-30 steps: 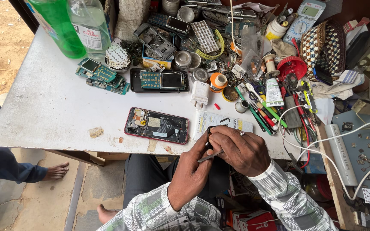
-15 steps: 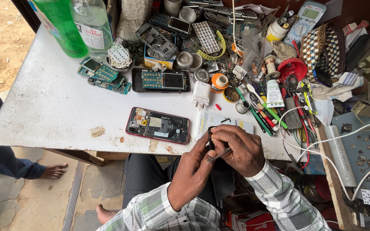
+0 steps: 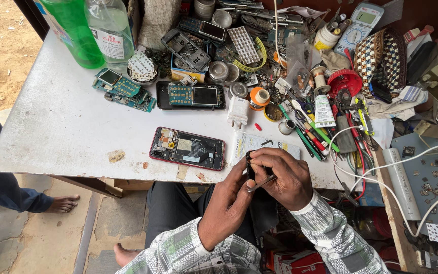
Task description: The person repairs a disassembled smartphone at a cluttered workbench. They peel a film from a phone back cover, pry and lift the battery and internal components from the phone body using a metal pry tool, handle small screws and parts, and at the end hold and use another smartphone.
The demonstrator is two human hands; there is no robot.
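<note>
The white desk (image 3: 62,127) fills most of the view, its right half heaped with tools, wires and phone parts; a person's bare foot (image 3: 63,204) and blue sleeve show at its left edge, well apart from the work. At the far left corner stand a green bottle (image 3: 72,30) and a clear bottle (image 3: 110,30), side by side; near the front edge lies an opened phone with a red frame (image 3: 187,148), back off, insides showing; beyond it a black phone with a keypad (image 3: 191,95), and just beside that a white charger plug (image 3: 238,111). Just off the front edge both hands meet — the left hand (image 3: 226,203) is closed around a small dark part (image 3: 250,166), holding it upright between thumb and fingers; the right hand (image 3: 285,175) curls over it from the other side, pinching thin metal tweezers (image 3: 261,183) whose tip lies against the left thumb, close under the part.
</note>
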